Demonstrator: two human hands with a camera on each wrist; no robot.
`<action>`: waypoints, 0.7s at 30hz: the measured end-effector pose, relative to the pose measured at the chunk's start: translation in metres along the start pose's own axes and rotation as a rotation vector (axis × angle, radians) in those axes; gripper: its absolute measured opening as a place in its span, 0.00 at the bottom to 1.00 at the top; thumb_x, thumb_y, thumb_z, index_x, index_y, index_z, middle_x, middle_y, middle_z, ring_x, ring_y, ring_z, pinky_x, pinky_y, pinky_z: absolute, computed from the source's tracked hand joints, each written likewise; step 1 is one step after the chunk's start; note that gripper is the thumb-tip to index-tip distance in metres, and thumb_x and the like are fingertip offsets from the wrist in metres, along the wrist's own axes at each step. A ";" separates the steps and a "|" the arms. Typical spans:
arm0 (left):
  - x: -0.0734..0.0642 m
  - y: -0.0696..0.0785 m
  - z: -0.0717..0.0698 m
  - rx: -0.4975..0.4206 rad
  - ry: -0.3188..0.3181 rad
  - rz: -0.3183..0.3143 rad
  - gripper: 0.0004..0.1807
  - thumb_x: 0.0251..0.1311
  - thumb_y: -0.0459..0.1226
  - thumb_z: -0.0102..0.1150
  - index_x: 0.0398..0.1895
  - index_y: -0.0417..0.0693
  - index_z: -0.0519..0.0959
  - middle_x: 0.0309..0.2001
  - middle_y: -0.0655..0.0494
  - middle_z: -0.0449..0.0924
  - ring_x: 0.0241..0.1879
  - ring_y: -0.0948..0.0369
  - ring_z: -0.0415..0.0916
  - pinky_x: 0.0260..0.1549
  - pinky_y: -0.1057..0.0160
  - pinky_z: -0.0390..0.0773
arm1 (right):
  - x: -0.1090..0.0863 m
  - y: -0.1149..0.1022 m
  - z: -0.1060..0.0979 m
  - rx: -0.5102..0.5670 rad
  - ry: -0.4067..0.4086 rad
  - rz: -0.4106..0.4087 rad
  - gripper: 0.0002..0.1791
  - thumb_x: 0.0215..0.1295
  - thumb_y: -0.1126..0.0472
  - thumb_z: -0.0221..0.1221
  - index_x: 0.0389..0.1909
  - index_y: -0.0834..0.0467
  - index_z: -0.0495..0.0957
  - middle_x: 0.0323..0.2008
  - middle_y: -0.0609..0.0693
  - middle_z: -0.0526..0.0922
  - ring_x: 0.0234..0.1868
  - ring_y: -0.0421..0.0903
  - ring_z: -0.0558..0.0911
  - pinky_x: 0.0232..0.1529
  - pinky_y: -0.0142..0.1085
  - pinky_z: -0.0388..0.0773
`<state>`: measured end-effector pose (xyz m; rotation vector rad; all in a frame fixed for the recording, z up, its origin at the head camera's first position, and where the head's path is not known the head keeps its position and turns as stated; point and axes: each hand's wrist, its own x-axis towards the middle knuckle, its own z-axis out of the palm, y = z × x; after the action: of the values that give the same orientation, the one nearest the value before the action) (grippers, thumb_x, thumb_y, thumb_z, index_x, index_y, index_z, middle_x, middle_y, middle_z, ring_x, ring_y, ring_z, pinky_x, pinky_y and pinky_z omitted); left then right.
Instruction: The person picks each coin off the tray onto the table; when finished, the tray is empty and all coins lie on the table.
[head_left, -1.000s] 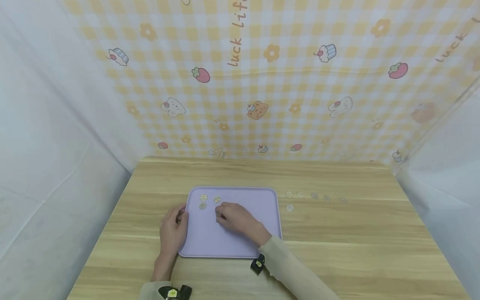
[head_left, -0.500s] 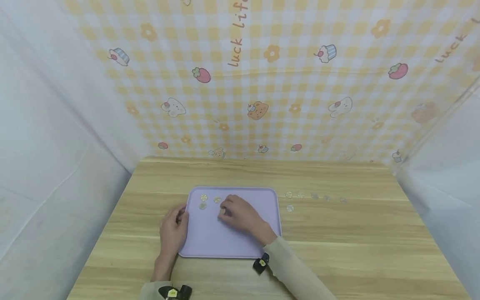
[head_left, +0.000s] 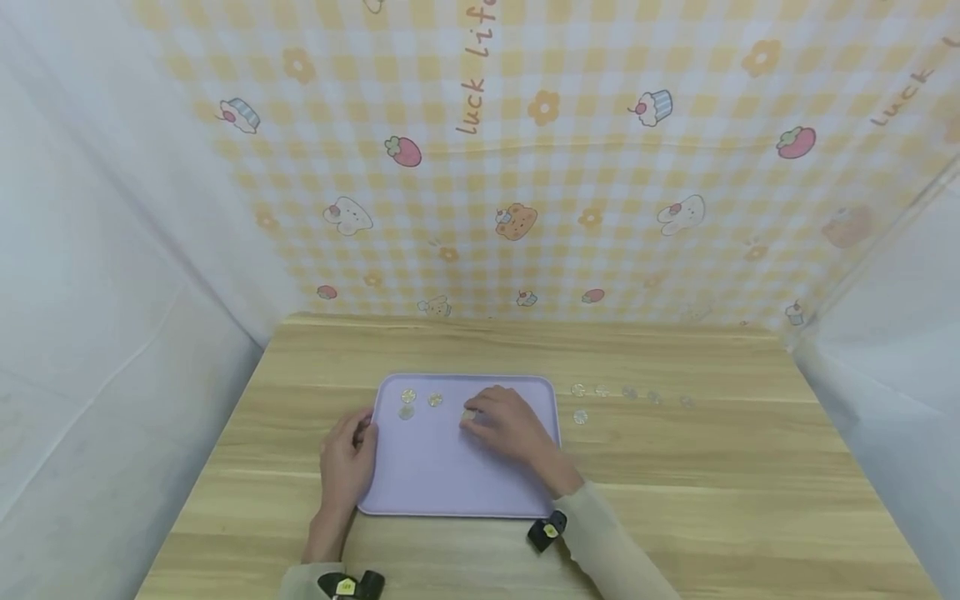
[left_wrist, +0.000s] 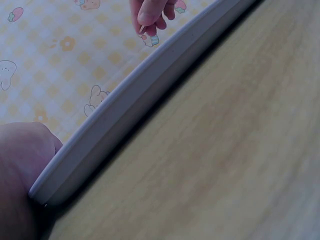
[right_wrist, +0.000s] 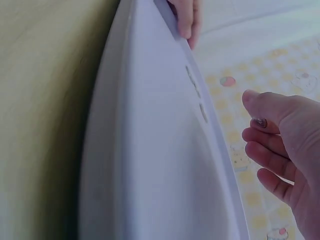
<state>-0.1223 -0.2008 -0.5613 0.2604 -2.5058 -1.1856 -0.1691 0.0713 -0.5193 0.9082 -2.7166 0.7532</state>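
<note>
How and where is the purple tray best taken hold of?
Probably by its raised rim, on the left and right sides, coming from outside: the purple tray lies flat, and its rim stands up along the edge. The left hand is already at the left side; the right hand pinches a coin, so free it first.

The tray (head_left: 442, 475) looks smooth plastic, the coins (head_left: 408, 396) metallic.

Left of your right hand (head_left: 512, 427), three coins (head_left: 407, 412) lie on the tray (head_left: 431, 479), your left hand (head_left: 347, 462) at its left side; right of your right hand, six coins (head_left: 629, 392) lie on the table (head_left: 690, 492).
</note>
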 end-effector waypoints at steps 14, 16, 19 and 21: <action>-0.001 0.000 0.002 0.008 -0.016 -0.013 0.15 0.67 0.35 0.58 0.55 0.44 0.81 0.46 0.49 0.85 0.43 0.56 0.83 0.42 0.65 0.81 | -0.024 0.025 -0.020 0.011 0.229 -0.048 0.15 0.57 0.54 0.71 0.42 0.57 0.87 0.40 0.49 0.89 0.48 0.48 0.83 0.59 0.46 0.73; -0.001 0.000 0.002 0.011 -0.022 -0.013 0.15 0.67 0.35 0.58 0.55 0.44 0.81 0.47 0.49 0.84 0.44 0.56 0.83 0.42 0.64 0.81 | -0.029 0.028 -0.025 0.020 0.241 -0.026 0.15 0.56 0.54 0.71 0.42 0.57 0.87 0.39 0.49 0.89 0.48 0.49 0.83 0.58 0.47 0.74; -0.001 0.001 0.002 0.011 -0.021 -0.010 0.15 0.67 0.35 0.58 0.55 0.44 0.81 0.46 0.49 0.84 0.43 0.56 0.83 0.42 0.63 0.81 | -0.036 0.034 -0.032 0.024 0.252 0.024 0.15 0.56 0.54 0.71 0.42 0.57 0.86 0.40 0.49 0.89 0.48 0.49 0.83 0.56 0.47 0.75; -0.001 0.002 0.001 0.012 -0.014 -0.007 0.15 0.67 0.35 0.58 0.55 0.44 0.81 0.46 0.48 0.84 0.42 0.55 0.83 0.41 0.63 0.81 | -0.040 0.038 -0.036 0.028 0.252 0.064 0.15 0.57 0.53 0.71 0.42 0.56 0.86 0.41 0.48 0.88 0.49 0.49 0.82 0.56 0.47 0.75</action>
<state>-0.1221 -0.1986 -0.5610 0.2650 -2.5266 -1.1798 -0.1596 0.1369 -0.5165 0.6823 -2.5289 0.8572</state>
